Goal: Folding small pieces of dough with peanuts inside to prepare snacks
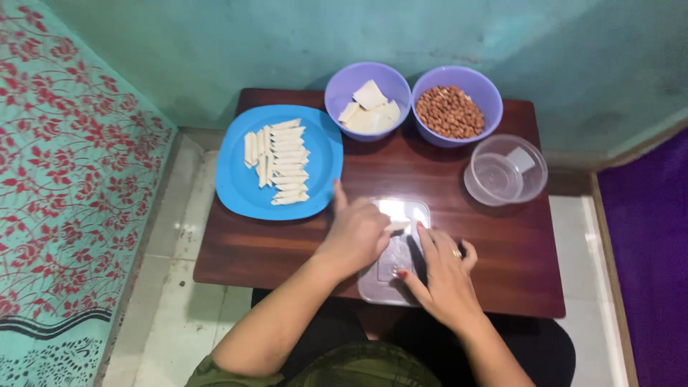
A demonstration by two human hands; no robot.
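A shiny steel tray [380, 285] lies at the near edge of a small dark wooden table [430, 179]. My left hand [356, 233] rests on the tray's left side, fingers curled over a small pale strip. My right hand [443, 271] lies on the tray's right side, fingers pressed down on the same pale piece; a ring shows on one finger. A blue plate [244, 188] to the left holds several rolled white sticks [281, 161] laid in rows.
A purple bowl [342, 87] of flat white wrappers and a purple bowl [487, 87] of peanuts stand at the table's back. A clear plastic container [505, 170] sits at the right. A turquoise wall is behind, a floral cloth at the left, tiled floor below.
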